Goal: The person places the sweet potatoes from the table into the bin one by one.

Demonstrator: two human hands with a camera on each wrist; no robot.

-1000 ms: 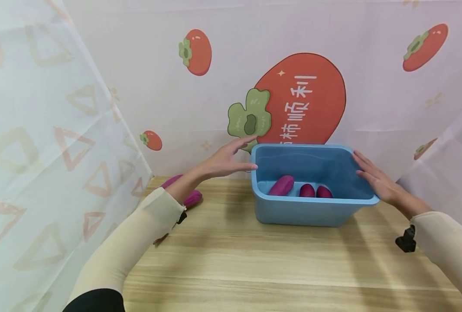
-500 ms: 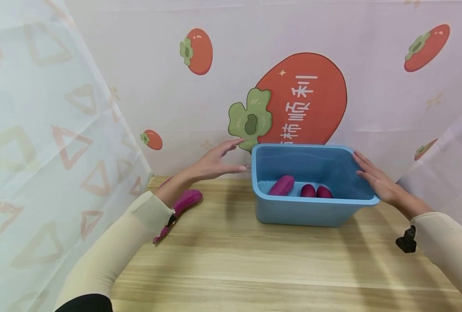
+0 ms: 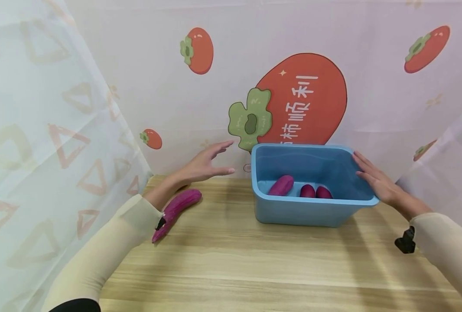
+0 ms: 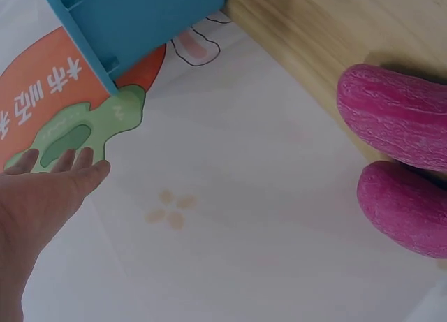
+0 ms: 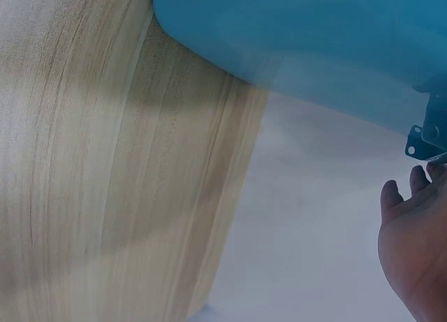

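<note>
My left hand (image 3: 201, 167) hovers to the left of a blue plastic bin (image 3: 297, 213), thumb and fingers spread with nothing between them. Straight fingers of my right hand (image 3: 377, 180) rest against the bin's right rim. Inside the bin lie three magenta vegetables, including a plump one (image 3: 281, 185) at the left; the front wall partly hides them. Below my left wrist a long, curved magenta eggplant (image 3: 182, 203) lies on the table. A second eggplant (image 4: 401, 207) lies beside it in the left wrist view, mostly hidden behind the forearm in the head view.
The bin stands on a wood-grain table (image 3: 262, 264) near its back edge. A white cloth wall (image 3: 137, 65) with printed persimmons rises behind, and cloth sides (image 3: 32, 173) stand left and right.
My left hand has moved away from the bin's left rim, leftward and slightly down. More of the long eggplant shows now. The right hand and the bin have stayed put.
</note>
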